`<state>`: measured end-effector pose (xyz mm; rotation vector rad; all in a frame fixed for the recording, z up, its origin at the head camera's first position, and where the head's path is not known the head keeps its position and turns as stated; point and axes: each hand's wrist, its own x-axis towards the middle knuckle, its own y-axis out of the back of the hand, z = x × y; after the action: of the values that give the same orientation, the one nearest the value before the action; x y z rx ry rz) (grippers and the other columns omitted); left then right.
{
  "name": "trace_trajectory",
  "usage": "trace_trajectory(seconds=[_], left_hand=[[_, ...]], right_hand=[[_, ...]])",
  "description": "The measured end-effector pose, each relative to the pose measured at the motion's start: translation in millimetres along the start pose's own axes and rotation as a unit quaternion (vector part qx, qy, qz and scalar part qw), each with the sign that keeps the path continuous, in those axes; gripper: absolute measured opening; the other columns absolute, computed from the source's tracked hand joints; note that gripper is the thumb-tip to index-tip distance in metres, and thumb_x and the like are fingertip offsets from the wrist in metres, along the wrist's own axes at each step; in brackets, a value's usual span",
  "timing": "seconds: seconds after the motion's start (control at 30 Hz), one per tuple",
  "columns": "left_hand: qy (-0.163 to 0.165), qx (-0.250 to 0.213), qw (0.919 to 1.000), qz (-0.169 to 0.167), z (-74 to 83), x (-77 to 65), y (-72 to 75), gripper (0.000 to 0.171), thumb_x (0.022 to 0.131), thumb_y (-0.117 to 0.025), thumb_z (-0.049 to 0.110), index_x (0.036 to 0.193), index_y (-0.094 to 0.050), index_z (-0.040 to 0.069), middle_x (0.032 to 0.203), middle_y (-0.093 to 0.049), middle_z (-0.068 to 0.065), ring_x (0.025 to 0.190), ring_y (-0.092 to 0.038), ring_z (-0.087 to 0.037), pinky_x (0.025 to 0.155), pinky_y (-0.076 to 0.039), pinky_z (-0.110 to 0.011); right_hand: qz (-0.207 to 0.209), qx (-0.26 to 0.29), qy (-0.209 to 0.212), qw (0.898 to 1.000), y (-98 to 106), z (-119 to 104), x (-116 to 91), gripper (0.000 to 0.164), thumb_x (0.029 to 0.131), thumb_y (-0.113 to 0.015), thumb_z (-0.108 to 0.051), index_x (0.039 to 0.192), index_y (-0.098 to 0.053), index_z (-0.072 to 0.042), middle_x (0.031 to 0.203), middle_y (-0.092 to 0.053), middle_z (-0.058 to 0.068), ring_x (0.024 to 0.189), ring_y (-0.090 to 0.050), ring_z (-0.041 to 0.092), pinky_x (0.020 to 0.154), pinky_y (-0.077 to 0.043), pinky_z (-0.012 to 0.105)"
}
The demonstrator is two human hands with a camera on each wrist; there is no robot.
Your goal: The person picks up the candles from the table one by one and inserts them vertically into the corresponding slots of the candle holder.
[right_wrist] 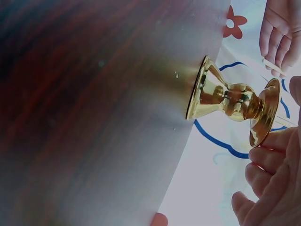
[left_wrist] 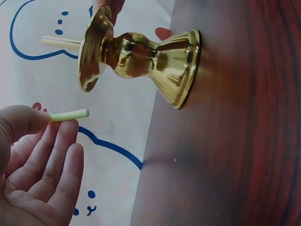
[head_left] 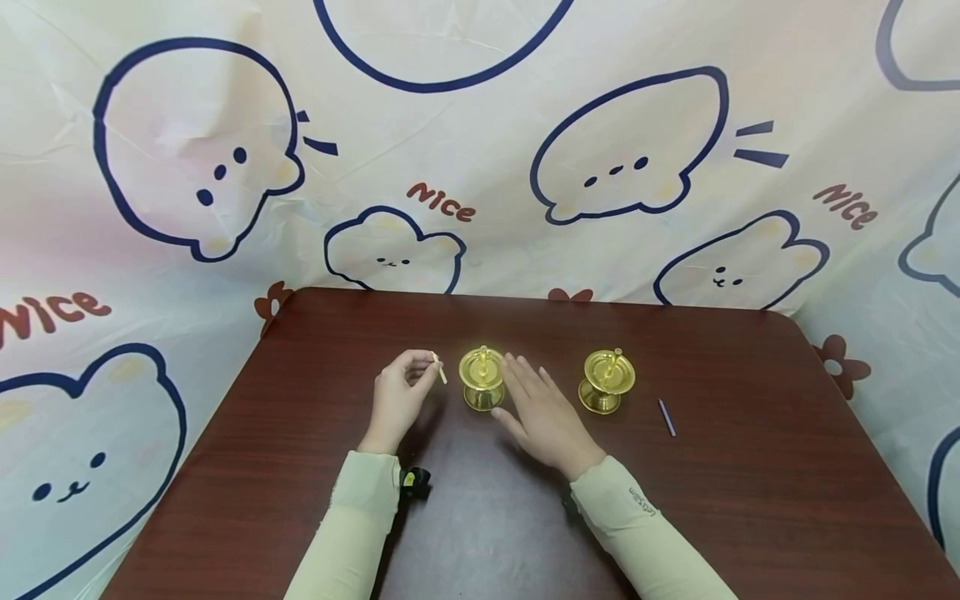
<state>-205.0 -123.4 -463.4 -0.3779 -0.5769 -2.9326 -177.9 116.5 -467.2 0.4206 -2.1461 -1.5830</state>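
My left hand [head_left: 399,398] pinches a short pale yellow candle [left_wrist: 70,115] between thumb and fingertips, just left of a gold candle holder [head_left: 482,396]. That holder stands upright, with a wide dish on a flared foot and a thin tube rising from its middle [left_wrist: 136,54]. On its other side is my right hand [head_left: 546,421], fingers extended; in the right wrist view the fingertips [right_wrist: 275,141] lie against the dish rim. A second, matching gold holder [head_left: 600,400] stands to the right of that hand.
A thin lilac stick [head_left: 667,417] lies on the brown table [head_left: 750,500] to the right of the second holder. Behind the table's back edge hangs a pale cloth [head_left: 495,150] printed with cartoon outlines.
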Motion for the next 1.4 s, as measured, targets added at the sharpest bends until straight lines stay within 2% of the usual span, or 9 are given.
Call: trace_trajectory(seconds=[0.27,0.63,0.83,1.17,1.4], left_hand=[[-0.005,-0.005,1.0000,0.002,3.9,0.3,-0.3,0.016,0.095,-0.072,0.015,0.107,-0.072,0.003,0.100,-0.074,-0.010,0.094,-0.072,-0.024,0.085,-0.059,-0.043],[-0.051,0.002,0.9987,0.009,7.5,0.9,0.0,0.011,0.095,-0.073,0.015,0.103,-0.073,0.008,0.097,-0.074,-0.006,0.090,-0.071,-0.019,0.080,-0.059,-0.039],[-0.059,-0.001,0.9982,0.013,10.0,2.7,-0.1,0.010,0.094,-0.074,0.016,0.102,-0.073,0.009,0.096,-0.074,-0.004,0.087,-0.070,-0.016,0.078,-0.059,-0.036],[-0.055,-0.057,0.9968,0.014,14.6,6.5,-1.8,0.016,0.093,-0.076,0.021,0.103,-0.074,0.008,0.097,-0.074,-0.005,0.088,-0.070,-0.015,0.078,-0.056,-0.021],[-0.046,-0.082,0.9953,0.021,21.6,8.6,-2.0,0.018,0.092,-0.077,0.022,0.103,-0.074,0.007,0.097,-0.074,-0.007,0.088,-0.069,-0.016,0.079,-0.055,-0.022]], right_hand=[[0.006,0.003,0.003,1.000,0.0,-1.0,0.1,0.071,0.106,-0.048,-0.044,0.161,-0.025,-0.005,0.166,-0.026,0.012,0.153,-0.022,0.029,0.122,-0.021,0.050],[0.011,0.004,0.004,1.000,-2.0,-0.5,0.6,0.070,0.106,-0.048,-0.044,0.160,-0.026,-0.005,0.166,-0.026,0.012,0.154,-0.022,0.027,0.123,-0.021,0.050],[0.016,0.003,0.007,1.000,-1.4,-0.7,0.1,0.070,0.105,-0.049,-0.044,0.160,-0.028,-0.005,0.165,-0.027,0.012,0.153,-0.023,0.028,0.122,-0.022,0.050],[0.014,-0.006,0.005,1.000,-0.1,-1.4,-0.7,0.072,0.105,-0.050,-0.044,0.160,-0.026,-0.005,0.166,-0.027,0.012,0.153,-0.023,0.027,0.123,-0.020,0.048],[0.010,-0.015,0.008,1.000,-0.2,-0.9,0.3,0.073,0.105,-0.049,-0.045,0.160,-0.025,-0.004,0.166,-0.027,0.013,0.153,-0.023,0.028,0.122,-0.022,0.049]])
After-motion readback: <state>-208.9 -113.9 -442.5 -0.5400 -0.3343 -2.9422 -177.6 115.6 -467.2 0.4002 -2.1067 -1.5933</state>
